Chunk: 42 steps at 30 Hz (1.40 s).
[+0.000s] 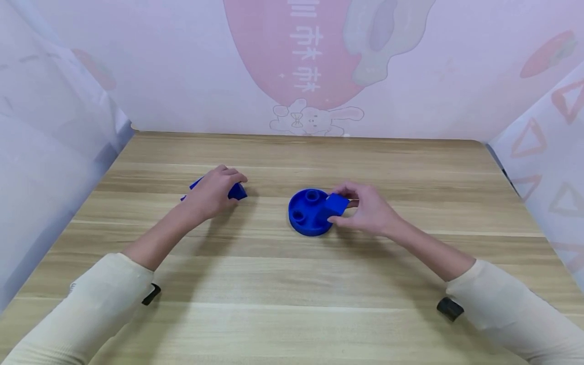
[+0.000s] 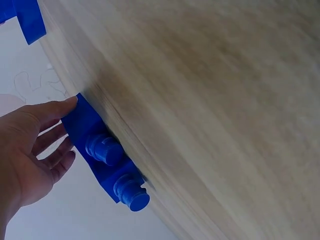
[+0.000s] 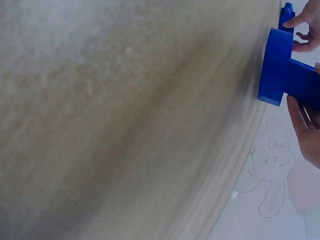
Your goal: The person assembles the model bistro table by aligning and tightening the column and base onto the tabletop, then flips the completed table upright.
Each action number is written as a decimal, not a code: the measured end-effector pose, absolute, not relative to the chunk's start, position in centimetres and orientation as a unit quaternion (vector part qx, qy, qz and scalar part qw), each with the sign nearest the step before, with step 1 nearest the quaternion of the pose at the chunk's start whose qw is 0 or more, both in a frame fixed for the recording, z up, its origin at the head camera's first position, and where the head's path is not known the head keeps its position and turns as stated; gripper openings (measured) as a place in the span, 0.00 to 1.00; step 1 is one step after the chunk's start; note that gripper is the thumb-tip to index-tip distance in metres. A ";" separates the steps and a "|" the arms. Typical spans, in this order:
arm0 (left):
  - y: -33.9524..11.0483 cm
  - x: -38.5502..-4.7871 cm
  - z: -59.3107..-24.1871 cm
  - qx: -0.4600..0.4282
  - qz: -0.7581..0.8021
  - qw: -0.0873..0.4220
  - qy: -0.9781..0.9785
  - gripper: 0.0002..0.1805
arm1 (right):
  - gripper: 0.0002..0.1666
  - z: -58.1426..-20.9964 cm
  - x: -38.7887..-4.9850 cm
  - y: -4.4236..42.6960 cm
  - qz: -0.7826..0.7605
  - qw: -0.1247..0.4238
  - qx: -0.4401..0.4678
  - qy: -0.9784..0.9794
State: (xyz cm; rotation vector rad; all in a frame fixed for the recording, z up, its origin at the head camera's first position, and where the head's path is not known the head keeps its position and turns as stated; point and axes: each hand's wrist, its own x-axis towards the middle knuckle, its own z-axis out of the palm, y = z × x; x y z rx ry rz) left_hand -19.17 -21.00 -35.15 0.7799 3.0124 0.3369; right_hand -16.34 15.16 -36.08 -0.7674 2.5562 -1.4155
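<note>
My left hand [image 1: 212,192] [image 2: 25,150] grips one end of a blue piece [image 1: 238,191] [image 2: 82,122] at the table's left; two stepped pegs stick out of it in the left wrist view. Right of centre, a round blue base [image 1: 310,226] [image 3: 275,67] lies on the table with two round sockets visible. My right hand [image 1: 367,210] [image 3: 310,135] pinches a blue block [image 1: 337,204] [image 3: 304,82] between thumb and fingers, over the base's right side. Whether the block is seated in the base cannot be told; it hides that part.
The wooden table [image 1: 292,284] has a printed wall [image 1: 182,66] behind it and white sheets at both sides. A black band part [image 1: 151,294] shows by the left sleeve, and another black piece [image 1: 450,308] by the right sleeve.
</note>
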 end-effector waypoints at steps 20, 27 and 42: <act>-21.3 -18.9 -35.3 0.205 0.106 0.027 0.973 0.26 | 0.25 -36.3 -17.3 15.8 -0.495 0.085 -0.243 0.830; -20.6 -18.7 -34.7 0.210 0.164 0.020 0.964 0.27 | 0.23 -36.4 -18.3 16.1 -0.510 0.093 -0.260 0.815; -17.0 -17.7 -32.0 0.226 0.425 0.049 0.875 0.30 | 0.25 -36.0 -20.6 16.9 -0.557 0.184 -0.283 0.759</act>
